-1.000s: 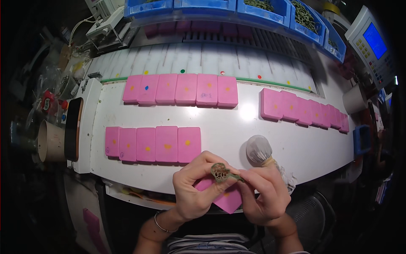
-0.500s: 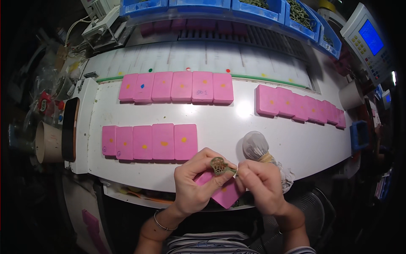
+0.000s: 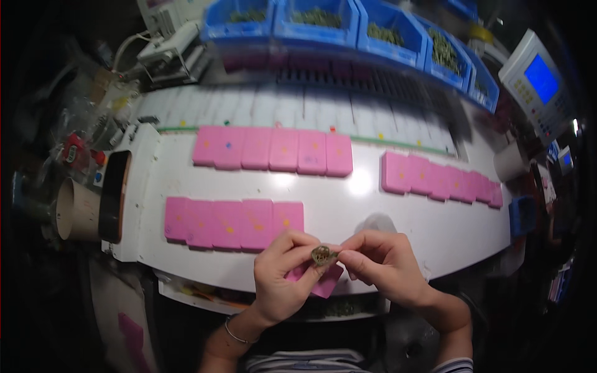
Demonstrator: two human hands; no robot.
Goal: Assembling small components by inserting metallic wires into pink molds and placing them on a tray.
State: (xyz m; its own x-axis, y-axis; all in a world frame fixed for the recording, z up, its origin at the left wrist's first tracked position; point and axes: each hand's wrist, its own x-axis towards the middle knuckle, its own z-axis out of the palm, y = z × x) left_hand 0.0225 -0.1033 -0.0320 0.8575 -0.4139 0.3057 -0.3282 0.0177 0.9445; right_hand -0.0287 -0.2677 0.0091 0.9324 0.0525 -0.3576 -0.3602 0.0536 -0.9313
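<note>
Both hands met at the near edge of the white worktable [image 3: 373, 211], just in front of the person's body; the left hand [image 3: 283, 273] was curled, its thumb and fingertips pinching a small round brownish-green part [image 3: 322, 254], which was held up in the air between the two hands; the right hand [image 3: 385, 264] was closed in the same manner, its thumb and forefinger nipping the part from the other side, so that both hands grasped the one piece together; directly beneath it, partly hidden by the fingers, lay a pink rectangular case [image 3: 324, 283], tilted and jutting over the table's near edge; whether the left hand's lower fingers touched that case could not be told; a thin bracelet [image 3: 235, 332] circled the left wrist; just behind the right hand a clear round lid or container [image 3: 378, 222] showed faintly on the table, blurred; to the left of the hands a near row of pink cases [image 3: 233, 222] lay side by side, touching one another; farther back a second row of pink cases [image 3: 273, 149] lay likewise, and a third row [image 3: 441, 180] ran off to the right; blue bins [image 3: 348, 25] holding greenish parts stood along the back; a paper cup [image 3: 74, 210] lay at the far left beside a dark phone-like slab [image 3: 115, 196]
</note>
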